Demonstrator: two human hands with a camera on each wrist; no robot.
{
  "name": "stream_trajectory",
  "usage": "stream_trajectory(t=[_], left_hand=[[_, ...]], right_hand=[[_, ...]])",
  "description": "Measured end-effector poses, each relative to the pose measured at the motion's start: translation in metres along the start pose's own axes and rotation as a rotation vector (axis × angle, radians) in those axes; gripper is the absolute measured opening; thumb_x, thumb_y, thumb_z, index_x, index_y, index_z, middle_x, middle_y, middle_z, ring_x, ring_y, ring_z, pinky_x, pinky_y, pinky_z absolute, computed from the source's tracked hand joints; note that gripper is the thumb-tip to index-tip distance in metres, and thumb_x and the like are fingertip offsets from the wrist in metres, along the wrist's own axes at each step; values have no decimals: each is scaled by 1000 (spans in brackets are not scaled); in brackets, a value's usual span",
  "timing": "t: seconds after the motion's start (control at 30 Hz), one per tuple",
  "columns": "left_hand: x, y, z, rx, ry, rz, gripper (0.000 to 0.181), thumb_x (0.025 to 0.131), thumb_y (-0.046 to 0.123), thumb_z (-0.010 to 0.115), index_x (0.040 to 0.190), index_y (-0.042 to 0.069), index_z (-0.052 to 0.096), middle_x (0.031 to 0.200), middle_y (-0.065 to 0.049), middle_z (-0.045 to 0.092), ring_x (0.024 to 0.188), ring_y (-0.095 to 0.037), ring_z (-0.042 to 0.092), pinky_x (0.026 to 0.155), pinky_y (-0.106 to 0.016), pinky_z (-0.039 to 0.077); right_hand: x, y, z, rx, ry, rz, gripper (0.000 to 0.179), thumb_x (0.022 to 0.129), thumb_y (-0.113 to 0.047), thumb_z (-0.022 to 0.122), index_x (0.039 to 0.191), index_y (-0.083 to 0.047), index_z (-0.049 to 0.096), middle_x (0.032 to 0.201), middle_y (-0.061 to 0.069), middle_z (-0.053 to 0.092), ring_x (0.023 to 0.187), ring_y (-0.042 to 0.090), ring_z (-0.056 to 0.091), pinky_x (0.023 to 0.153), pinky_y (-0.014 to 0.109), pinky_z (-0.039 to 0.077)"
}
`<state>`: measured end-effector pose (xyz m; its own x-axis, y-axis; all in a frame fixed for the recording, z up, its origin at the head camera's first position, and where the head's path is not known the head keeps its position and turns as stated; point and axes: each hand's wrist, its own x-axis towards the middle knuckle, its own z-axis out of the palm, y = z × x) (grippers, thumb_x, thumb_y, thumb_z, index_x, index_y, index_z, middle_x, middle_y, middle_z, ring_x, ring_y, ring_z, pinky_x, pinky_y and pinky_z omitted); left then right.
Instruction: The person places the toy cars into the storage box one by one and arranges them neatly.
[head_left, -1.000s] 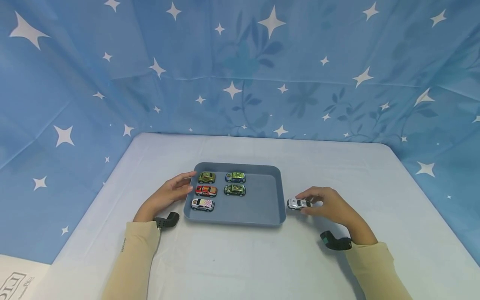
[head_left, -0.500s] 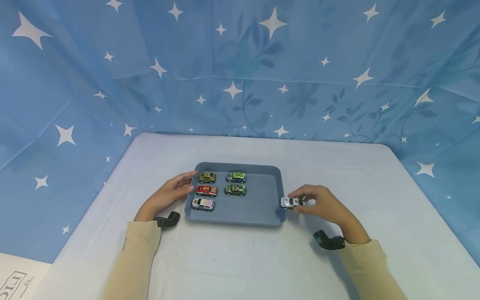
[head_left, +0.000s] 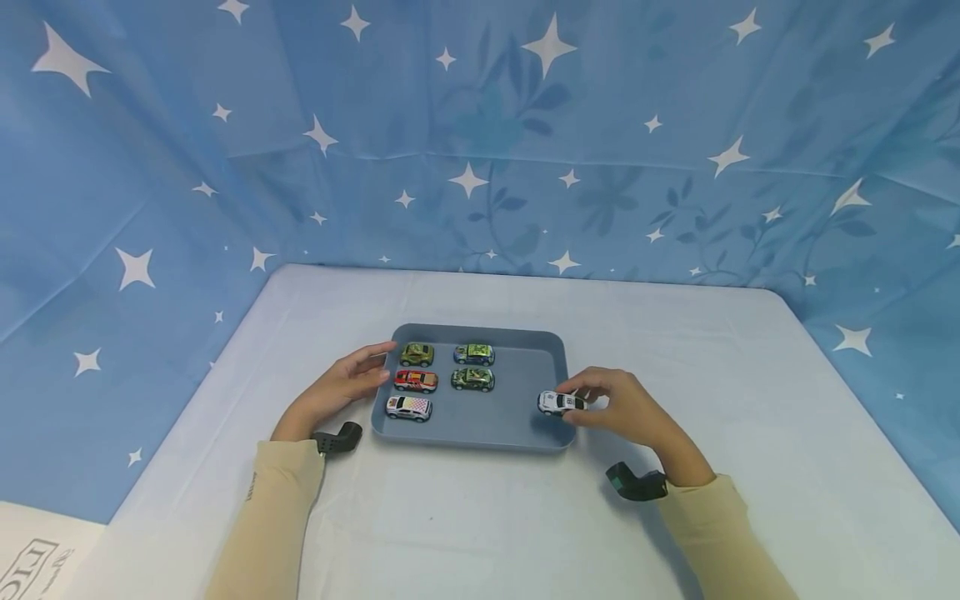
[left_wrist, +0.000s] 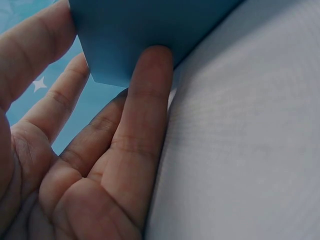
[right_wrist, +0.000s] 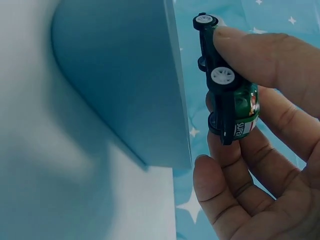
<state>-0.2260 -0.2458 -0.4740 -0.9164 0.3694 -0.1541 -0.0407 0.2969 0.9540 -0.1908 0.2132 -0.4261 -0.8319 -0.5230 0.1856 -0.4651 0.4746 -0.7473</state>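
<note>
A small toy car point(head_left: 555, 403), white on top with a number, is pinched between the thumb and fingers of my right hand point(head_left: 622, 408), over the right end of the blue-grey tray point(head_left: 517, 375). In the right wrist view the toy car point(right_wrist: 220, 95) shows its dark underside, white wheels and a green rear, just above the tray's wall point(right_wrist: 125, 75). My left hand point(head_left: 333, 392) has its fingers spread along the tray's left side; in the left wrist view a fingertip point(left_wrist: 155, 57) touches the tray's outer wall point(left_wrist: 120, 25).
Inside the tray stand several toy cars: an olive one point(head_left: 417, 354), a red one point(head_left: 416, 381), a white one point(head_left: 408, 408), a blue-green one point(head_left: 474, 354) and a camouflage one point(head_left: 472, 380). A white cloth point(head_left: 465, 525) covers the table. Behind hangs a blue starry curtain point(head_left: 390, 100).
My right hand has carried the toy car leftward, from the table right of the tray, across the rim to above the tray's right end. The left hand has stayed at the tray.
</note>
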Motion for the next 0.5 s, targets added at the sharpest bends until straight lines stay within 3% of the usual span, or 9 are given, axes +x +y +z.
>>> stream_trajectory(t=[0.2,0.5], left_hand=[[0,0,0,4,0,-1,67,111,23,62,170,6,34,170,-29,34,153,-48,41,122,-59,39],[1,-1,0,6,-2,-6,68,111,25,62,170,8,33,171,-28,34,153,-47,42,122,-60,39]], right_hand=[[5,-4,9,-10,-1,-23,30,87,-4,90,116,-2,81,105,3,76,90,11,64,82,28,57],[14,-13,19,-12,-31,5,31,88,-7,90,117,-3,81,101,-3,73,88,12,62,82,31,56]])
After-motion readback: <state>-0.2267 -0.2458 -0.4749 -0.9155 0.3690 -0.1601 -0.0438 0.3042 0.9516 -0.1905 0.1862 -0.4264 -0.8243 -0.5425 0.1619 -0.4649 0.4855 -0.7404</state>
